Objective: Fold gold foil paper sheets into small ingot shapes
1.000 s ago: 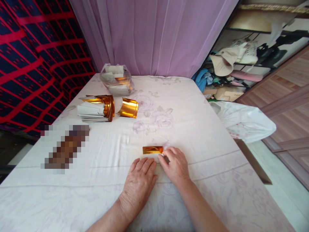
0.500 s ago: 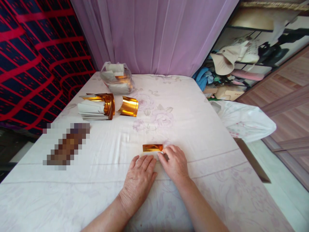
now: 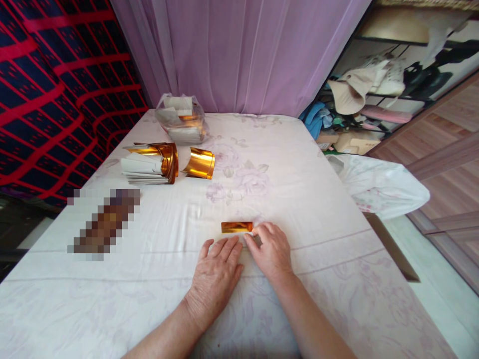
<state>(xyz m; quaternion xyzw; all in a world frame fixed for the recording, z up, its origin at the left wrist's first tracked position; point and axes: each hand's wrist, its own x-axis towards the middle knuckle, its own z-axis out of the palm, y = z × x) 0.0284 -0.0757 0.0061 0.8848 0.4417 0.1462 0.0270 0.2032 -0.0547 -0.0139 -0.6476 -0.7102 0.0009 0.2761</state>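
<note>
A small strip of gold foil paper (image 3: 236,227) lies on the flowered tablecloth in front of my hands. My right hand (image 3: 272,249) has its thumb and forefinger brought together at the strip's right end, gripping the near corner; the fingers hide that end. Palm down on the cloth, my left hand (image 3: 217,267) rests just below the strip with fingers stretched out and nothing in them. Farther off, a fanned stack of gold and white paper sheets (image 3: 151,167) stands beside a curved gold foil sheet (image 3: 201,163).
A clear plastic bag (image 3: 181,119) of more gold and white papers sits at the table's far edge. At left on the cloth is a pixelated brown patch (image 3: 107,222). Shelves with a beige cap (image 3: 348,92) and a white bag (image 3: 389,187) are off the right edge.
Both hands keep almost the same place. The view has shifted very slightly; the gold strip looks a little narrower from front to back.
</note>
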